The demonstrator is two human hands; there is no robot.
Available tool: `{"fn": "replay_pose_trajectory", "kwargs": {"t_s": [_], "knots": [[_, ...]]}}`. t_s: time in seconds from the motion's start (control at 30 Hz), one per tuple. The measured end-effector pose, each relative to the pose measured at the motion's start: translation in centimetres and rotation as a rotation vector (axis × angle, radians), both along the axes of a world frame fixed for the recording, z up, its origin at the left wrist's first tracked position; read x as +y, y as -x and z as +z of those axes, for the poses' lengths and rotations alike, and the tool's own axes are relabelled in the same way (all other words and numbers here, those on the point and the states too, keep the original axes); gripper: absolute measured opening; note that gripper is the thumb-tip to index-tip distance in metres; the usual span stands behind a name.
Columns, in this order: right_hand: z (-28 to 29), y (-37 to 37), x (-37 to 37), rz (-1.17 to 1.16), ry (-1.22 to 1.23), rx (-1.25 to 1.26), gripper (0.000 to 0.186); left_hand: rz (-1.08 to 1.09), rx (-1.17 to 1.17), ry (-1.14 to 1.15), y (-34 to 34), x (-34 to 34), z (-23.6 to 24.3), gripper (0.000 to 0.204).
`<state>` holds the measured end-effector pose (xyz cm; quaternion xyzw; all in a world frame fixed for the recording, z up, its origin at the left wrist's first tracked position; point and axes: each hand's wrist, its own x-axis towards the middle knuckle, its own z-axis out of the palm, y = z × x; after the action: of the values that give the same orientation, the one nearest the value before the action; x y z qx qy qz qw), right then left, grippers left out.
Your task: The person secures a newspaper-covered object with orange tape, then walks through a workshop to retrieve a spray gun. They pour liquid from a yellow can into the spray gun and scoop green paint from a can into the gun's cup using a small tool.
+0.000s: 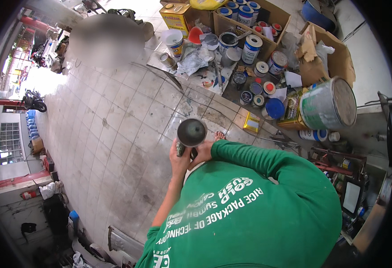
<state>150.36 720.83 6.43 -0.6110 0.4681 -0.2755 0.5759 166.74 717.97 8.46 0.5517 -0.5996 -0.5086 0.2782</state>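
A spray gun (182,148) with a round dark cup (191,133) on top is held in front of my green-clad torso. My left hand (178,158) grips it from the left, below the cup. My right hand (202,152) is closed on it from the right, just beside the left; the fingers partly hide the gun's body. My bare toes (219,135) show beyond the cup, on the tiled floor (124,125).
Paint cans (251,49), cardboard boxes (325,62), a large metal bucket (328,102) and a yellow tin (251,122) crowd the upper right. A motorcycle (34,100) stands at the far left. A car panel (124,241) lies lower left. The upper middle is blurred.
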Motion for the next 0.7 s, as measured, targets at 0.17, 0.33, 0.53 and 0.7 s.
{"fn": "replay_pose_trajectory", "kwargs": {"t_s": [0.17,0.33,0.53,0.7], "knots": [[-4.0,3.6,-5.5,-0.181,-0.245,-0.297,0.075,0.051,0.166,-0.219,5.0,-7.0,1.9,0.024],[-1.6,9.9,-8.6,-0.486,-0.620,-0.731,0.051,-0.058,0.178,-0.242,6.5,-14.7,0.2,0.030],[-2.9,11.9,-14.9,-0.793,-0.565,-0.975,0.039,-0.394,0.376,-0.310,13.5,-23.8,-1.9,0.049],[-1.9,10.7,-20.5,-1.074,-0.301,-0.925,0.052,-0.908,0.114,-0.028,16.5,-31.8,-1.7,0.071]]}}
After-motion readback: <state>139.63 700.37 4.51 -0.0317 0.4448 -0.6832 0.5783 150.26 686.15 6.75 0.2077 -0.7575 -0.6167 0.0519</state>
